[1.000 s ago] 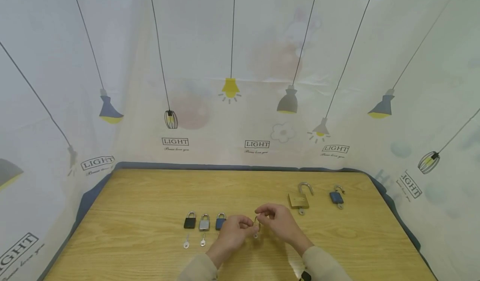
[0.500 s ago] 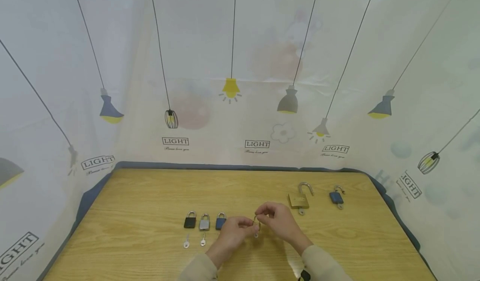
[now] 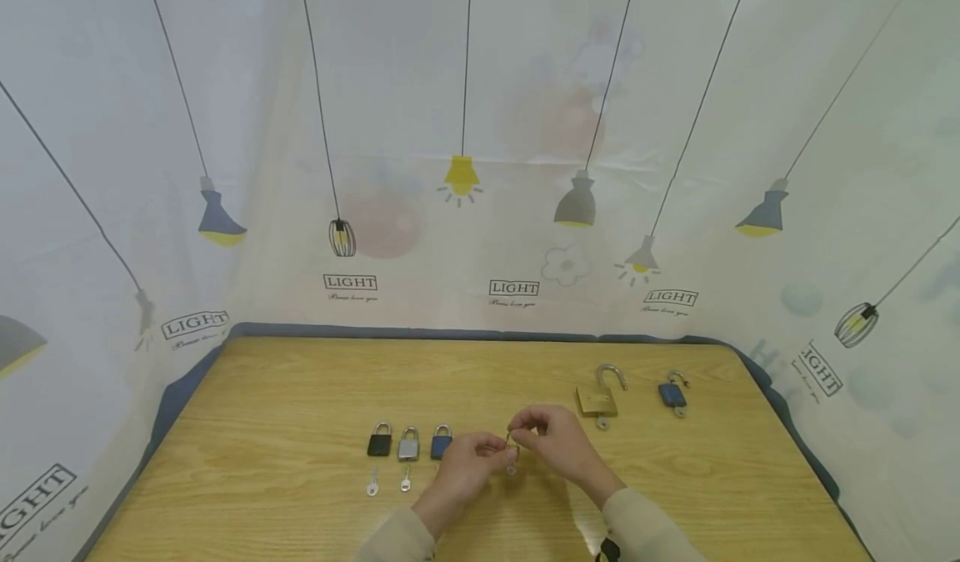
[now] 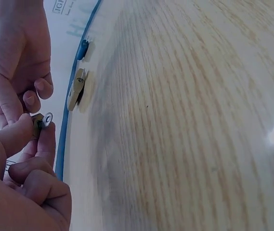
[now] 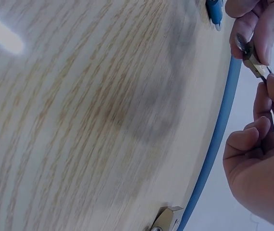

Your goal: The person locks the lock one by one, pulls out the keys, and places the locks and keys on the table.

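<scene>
My left hand (image 3: 468, 466) pinches a small brass padlock (image 5: 253, 61) between thumb and fingers. A key (image 4: 47, 119) with a round head sticks out of the bottom of its body. At the top, the thumb and forefinger of my right hand (image 3: 561, 444) pinch the thin shackle (image 3: 509, 438). Both hands meet over the table, and the fingers cover much of the lock. Just left of my left hand lies a blue padlock (image 3: 441, 444), partly hidden by it. Beyond my right hand is a larger brass padlock (image 3: 597, 401), its shackle open and a key in it.
On the wooden table (image 3: 300, 395), a black padlock (image 3: 379, 444) and a silver padlock (image 3: 408, 446) lie at the left, with a key (image 3: 372, 485) and another key (image 3: 406, 481) below them. An unlocked blue padlock (image 3: 672, 394) with its key lies far right.
</scene>
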`<act>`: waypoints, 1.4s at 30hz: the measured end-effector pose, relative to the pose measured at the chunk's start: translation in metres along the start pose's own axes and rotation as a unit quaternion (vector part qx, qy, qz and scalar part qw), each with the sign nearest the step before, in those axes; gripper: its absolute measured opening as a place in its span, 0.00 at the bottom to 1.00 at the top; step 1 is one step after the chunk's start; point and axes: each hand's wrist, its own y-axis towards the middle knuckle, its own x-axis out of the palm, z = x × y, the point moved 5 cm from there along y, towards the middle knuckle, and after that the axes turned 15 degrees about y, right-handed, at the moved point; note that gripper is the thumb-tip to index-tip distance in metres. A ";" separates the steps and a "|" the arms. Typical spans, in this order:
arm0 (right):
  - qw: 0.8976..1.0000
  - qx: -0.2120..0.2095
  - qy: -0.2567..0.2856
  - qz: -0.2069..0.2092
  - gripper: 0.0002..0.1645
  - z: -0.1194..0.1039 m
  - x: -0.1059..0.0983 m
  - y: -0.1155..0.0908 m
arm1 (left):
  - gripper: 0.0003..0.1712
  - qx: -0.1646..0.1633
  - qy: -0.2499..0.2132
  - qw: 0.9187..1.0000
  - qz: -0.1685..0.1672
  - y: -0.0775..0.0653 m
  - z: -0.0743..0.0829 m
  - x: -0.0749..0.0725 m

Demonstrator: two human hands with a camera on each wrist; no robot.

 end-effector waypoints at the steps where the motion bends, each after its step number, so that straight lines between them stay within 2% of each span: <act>1: 1.000 0.003 -0.003 0.001 0.04 0.000 0.000 0.000 | 0.16 0.001 -0.002 1.000 0.003 0.000 0.000 0.000; 8: 1.000 -0.003 -0.018 0.008 0.03 -0.004 0.000 0.003 | 0.15 -0.009 -0.008 0.999 0.031 0.001 -0.001 -0.001; 15: 1.000 -0.004 -0.014 0.012 0.02 -0.004 0.000 0.004 | 0.14 -0.015 -0.016 0.999 0.042 0.001 0.000 -0.003; 25: 0.999 -0.027 -0.025 0.013 0.05 -0.006 0.004 0.004 | 0.12 -0.011 0.004 0.998 0.061 0.001 -0.001 -0.003; 34: 0.996 -0.043 -0.070 0.029 0.04 -0.009 0.006 0.004 | 0.12 -0.009 0.002 0.998 0.064 -0.002 0.003 0.001; 42: 0.991 -0.065 -0.111 0.041 0.05 -0.014 0.010 0.004 | 0.07 -0.016 0.019 0.996 0.088 -0.001 0.004 0.004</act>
